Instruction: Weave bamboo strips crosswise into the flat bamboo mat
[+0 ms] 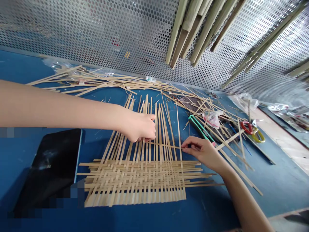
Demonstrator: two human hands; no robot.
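A partly woven mat of pale bamboo strips (135, 175) lies on the blue table, its upright strips fanning away from me. Above the woven band, a thin crosswise strip (166, 146) runs among the upright strips. My right hand (199, 149) pinches the right end of this strip between thumb and fingers. My left hand (143, 127) is closed over the upright strips near the middle, at the crosswise strip's left part. What its curled fingers hold underneath is hidden.
A dark tablet (56, 164) lies left of the mat. Loose strips (116, 80) spread along the back. On the right are a green cutter (199, 127), red-and-yellow scissors (253, 131) and plastic bags (243, 101). Bamboo pieces (193, 29) lean on a perforated metal panel (91, 35).
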